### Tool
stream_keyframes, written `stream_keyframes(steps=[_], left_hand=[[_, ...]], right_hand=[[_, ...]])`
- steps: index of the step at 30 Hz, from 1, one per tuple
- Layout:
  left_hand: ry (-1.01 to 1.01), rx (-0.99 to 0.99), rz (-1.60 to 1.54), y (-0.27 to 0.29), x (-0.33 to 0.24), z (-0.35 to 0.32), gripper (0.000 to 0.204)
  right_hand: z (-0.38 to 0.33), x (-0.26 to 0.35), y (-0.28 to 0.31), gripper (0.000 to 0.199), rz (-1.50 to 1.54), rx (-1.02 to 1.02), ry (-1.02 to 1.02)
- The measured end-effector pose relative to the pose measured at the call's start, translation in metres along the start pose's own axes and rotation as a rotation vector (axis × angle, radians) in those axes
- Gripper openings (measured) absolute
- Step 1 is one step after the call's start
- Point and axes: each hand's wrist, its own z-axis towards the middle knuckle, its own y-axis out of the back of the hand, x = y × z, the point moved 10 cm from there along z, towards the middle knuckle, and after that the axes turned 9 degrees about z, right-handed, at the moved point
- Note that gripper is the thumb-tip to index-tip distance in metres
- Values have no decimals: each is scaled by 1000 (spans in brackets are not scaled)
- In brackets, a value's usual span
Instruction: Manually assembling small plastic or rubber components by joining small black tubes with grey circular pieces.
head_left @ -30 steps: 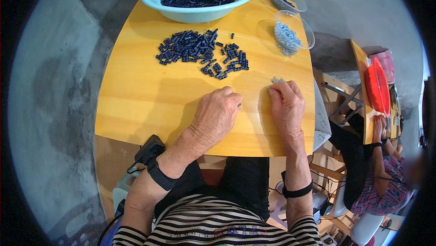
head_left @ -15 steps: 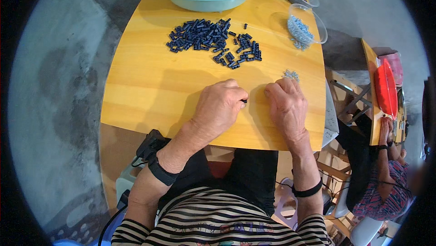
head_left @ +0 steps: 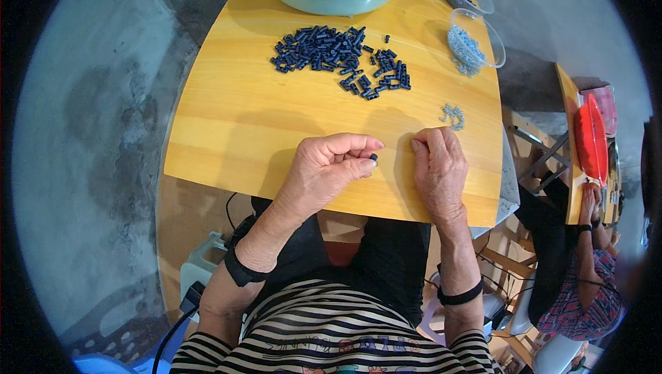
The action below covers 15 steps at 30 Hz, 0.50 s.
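Note:
Over the near part of the yellow wooden table (head_left: 227,119), my left hand (head_left: 324,170) pinches a small black plastic piece (head_left: 374,157) between thumb and fingers. My right hand (head_left: 441,174) is held to its right, fingers curled and pressed together at the tips; whatever is in them is hidden. Just beyond the right hand lies a small heap of tiny silvery screw-like parts (head_left: 453,117). Farther off, a pile of short black plastic pieces (head_left: 317,50) spreads across the table, with several loose ones at its right.
A light blue basin (head_left: 331,3) full of black pieces stands at the far edge. Two clear plastic tubs (head_left: 495,46) sit at the far right, the nearer one tipped with silvery parts spilling out. Beyond, another person (head_left: 583,284) works at a table with a red basin (head_left: 589,139).
My left hand's fingers have loosened and spread a little, showing more of the black piece. My right hand has drawn slightly away from the silvery heap. The view has shifted a little.

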Motion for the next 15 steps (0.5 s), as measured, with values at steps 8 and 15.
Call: stream_keyframes(steps=[8, 15], left_hand=[[115, 98, -319, 3, 14, -10, 16], [203, 120, -691, -4, 27, -17, 18]], right_hand=[[4, -1, 6, 7, 109, -12, -124], [-1, -8, 3, 9, 102, -4, -102]])
